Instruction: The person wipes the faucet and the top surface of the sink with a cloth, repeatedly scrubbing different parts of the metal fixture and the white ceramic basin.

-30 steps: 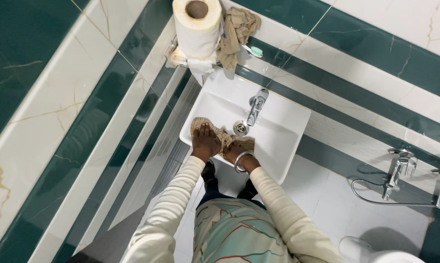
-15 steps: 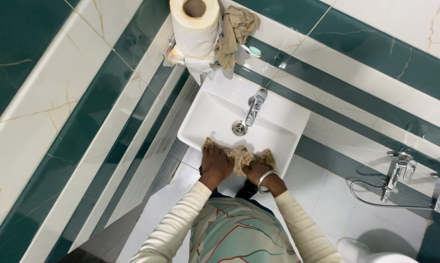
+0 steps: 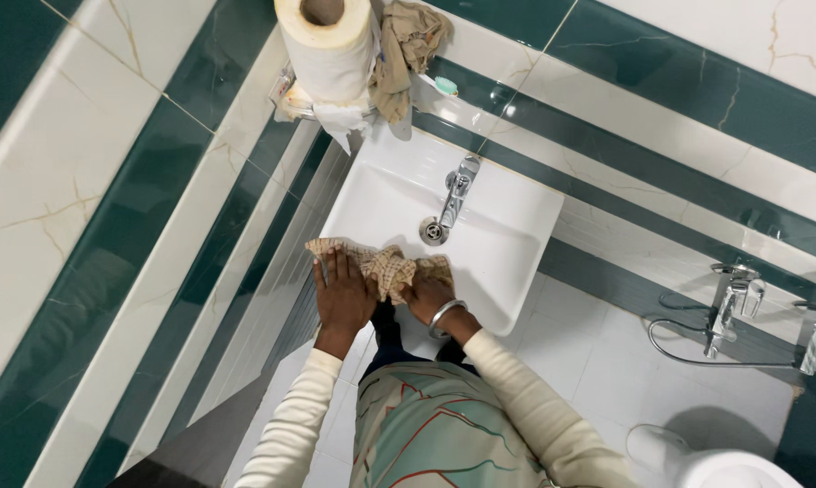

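Cloth: a beige checked rag (image 3: 381,264) lies bunched along the near front rim of the white sink (image 3: 516,237), toward its left corner, under both my hands.
Left hand: my left hand (image 3: 343,291) presses flat on the left end of the rag, fingers spread and pointing toward the basin; it is laid open on the cloth, not curled round it.
Right hand: my right hand (image 3: 426,291) bears down on the right end of the rag, fingers bent into the fabric; whether it truly grasps the cloth I cannot tell. A metal bangle (image 3: 444,316) sits on that wrist.
Sink: the drain (image 3: 433,231) is in the basin beyond the rag, apart from it, with the chrome tap (image 3: 456,188) behind it.
Shelf above: a paper roll (image 3: 328,45) stands upright by the wall corner, a second crumpled cloth (image 3: 401,50) just beside it.
Right side: chrome wall taps (image 3: 733,303) sit well apart from the sink.
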